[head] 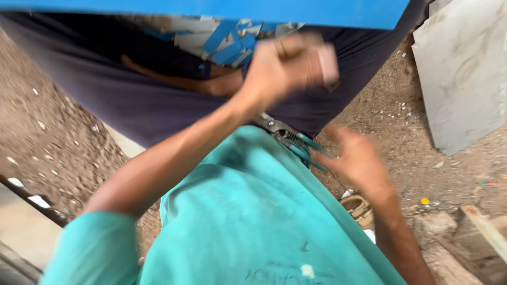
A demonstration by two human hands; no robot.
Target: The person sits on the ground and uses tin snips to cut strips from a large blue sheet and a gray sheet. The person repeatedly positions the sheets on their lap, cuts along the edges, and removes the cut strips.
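Observation:
My left hand (282, 66) is raised in front of me in a closed fist, gripping a small pale piece (328, 63) that is too blurred to identify. Below its wrist, a pair of pliers (288, 138) with teal handles lies across my teal shirt (253, 211). My right hand (359, 161) has its fingers curled around the ends of the pliers' handles. The jaws of the pliers are partly hidden under my left wrist.
A person in dark blue clothing (105, 79) is close in front, under a blue panel (237, 10). On the dirt ground to the right are a grey slab (465, 68), a sandal (359, 207), a wooden piece (488, 232) and a small yellow cap (425, 201).

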